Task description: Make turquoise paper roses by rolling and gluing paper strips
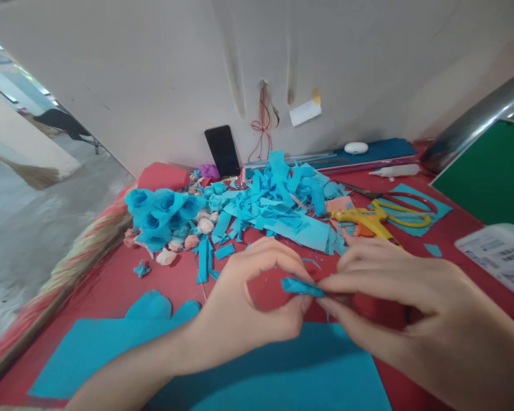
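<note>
Between my two hands is a small rolled piece of blue crepe paper (298, 286), lying nearly level. My left hand (257, 294) pinches it with thumb and forefinger around its middle. At its right end, the fingertips and thumb of my right hand (394, 297) close on it too. Beneath my hands a large blue paper sheet (111, 351) lies on the red table (175, 285). Two rounded blue paper petals (149, 305) rest at the sheet's far edge. Several blue paper flowers (163, 214) stand bunched at the left, beside small pale paper buds (167, 257).
A heap of blue paper scraps (278, 200) fills the table's middle. To its right lie a yellow glue gun (360, 217), red-and-yellow-handled scissors (411, 211), a white glue bottle (396, 170) and a white container (497, 251). A phone (223, 150) leans on the wall behind.
</note>
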Motion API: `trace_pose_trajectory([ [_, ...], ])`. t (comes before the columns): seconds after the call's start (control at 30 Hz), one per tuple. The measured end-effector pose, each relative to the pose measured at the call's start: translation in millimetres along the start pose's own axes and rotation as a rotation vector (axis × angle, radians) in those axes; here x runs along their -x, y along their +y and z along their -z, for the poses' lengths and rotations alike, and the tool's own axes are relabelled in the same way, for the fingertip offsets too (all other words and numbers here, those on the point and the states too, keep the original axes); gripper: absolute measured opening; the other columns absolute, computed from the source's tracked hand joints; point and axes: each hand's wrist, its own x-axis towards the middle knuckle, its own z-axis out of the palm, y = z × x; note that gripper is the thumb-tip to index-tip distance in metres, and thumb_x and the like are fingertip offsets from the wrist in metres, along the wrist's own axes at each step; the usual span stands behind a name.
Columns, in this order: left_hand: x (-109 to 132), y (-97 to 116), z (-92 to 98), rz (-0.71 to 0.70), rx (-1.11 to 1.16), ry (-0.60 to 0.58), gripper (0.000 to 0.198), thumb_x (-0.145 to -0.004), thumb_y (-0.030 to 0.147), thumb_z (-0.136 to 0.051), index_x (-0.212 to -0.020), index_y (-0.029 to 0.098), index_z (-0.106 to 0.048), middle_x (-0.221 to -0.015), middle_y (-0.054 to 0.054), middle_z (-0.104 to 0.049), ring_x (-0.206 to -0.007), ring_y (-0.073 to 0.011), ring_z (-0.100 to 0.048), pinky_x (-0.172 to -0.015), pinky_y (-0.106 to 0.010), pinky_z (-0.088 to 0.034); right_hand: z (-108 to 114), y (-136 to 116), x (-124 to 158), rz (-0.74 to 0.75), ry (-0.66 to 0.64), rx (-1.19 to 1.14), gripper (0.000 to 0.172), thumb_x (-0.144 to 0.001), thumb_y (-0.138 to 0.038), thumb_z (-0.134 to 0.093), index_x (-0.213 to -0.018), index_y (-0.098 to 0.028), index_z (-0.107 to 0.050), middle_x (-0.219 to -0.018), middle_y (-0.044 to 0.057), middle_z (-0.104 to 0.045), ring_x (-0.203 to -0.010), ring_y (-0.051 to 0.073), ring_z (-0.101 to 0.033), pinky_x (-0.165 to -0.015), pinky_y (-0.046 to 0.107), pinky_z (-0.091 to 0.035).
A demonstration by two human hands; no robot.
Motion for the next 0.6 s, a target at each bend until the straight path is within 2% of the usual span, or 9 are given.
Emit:
trace_pose_trajectory([
  [0.2,4,-2,4.4,0.02,0.032,0.019,0.012,-0.065,0.003,-0.06,-0.072,0.014,-0.062,-0.078,-0.003,-0.061,-0.078,-0.0139,-0.058,-0.078,-0.025,-0.047,3,-2,-1,0.046,0.093,0.12,0.009,-0.081,-0.022,-0.054,-0.077,-0.025,-0.06,-0.068,-0.006,-0.064,-0.065,0.011,-0.059,-0.062,0.027,-0.045],
  [0.27,6,-3,6.7,0.037,0.052,0.022,0.011,-0.066,0.004,-0.06,-0.071,0.013,-0.062,-0.077,-0.003,-0.061,-0.077,-0.0138,-0.059,-0.076,-0.025,-0.047,5,-5,-2,0.07,0.145,0.155,0.007,-0.079,-0.019,-0.058,-0.079,-0.026,-0.059,-0.072,-0.006,-0.064,-0.07,0.014,-0.058,-0.071,0.032,-0.045],
  [0.37,7,-4,9.0,0.033,0.054,0.026,0.01,-0.066,0.004,-0.06,-0.071,0.012,-0.062,-0.077,-0.003,-0.061,-0.077,-0.0139,-0.059,-0.075,-0.025,-0.048,6,-10,-4,0.135,0.196,0.187,0.016,-0.075,-0.01,-0.062,-0.078,-0.025,-0.061,-0.072,-0.004,-0.06,-0.07,0.014,-0.053,-0.086,0.038,-0.04],
  [0.5,9,-6,10.3,0.007,0.046,0.033,0.011,-0.064,0.003,-0.062,-0.071,0.012,-0.062,-0.076,-0.003,-0.061,-0.075,-0.0132,-0.059,-0.074,-0.025,-0.048,-1,-10,-6,0.26,0.16,0.21,0.014,-0.08,-0.013,-0.055,-0.082,-0.026,-0.061,-0.07,-0.004,-0.058,-0.065,0.014,-0.049,-0.08,0.037,-0.039],
  [0.6,10,-7,11.6,-0.015,0.029,0.025,0.013,-0.063,0.001,-0.061,-0.071,0.011,-0.063,-0.076,-0.003,-0.062,-0.078,-0.0139,-0.059,-0.077,-0.026,-0.048,-9,-8,-5,0.265,0.193,0.228,0.014,-0.084,-0.017,-0.051,-0.081,-0.027,-0.06,-0.069,-0.004,-0.057,-0.063,0.015,-0.049,-0.075,0.036,-0.038],
])
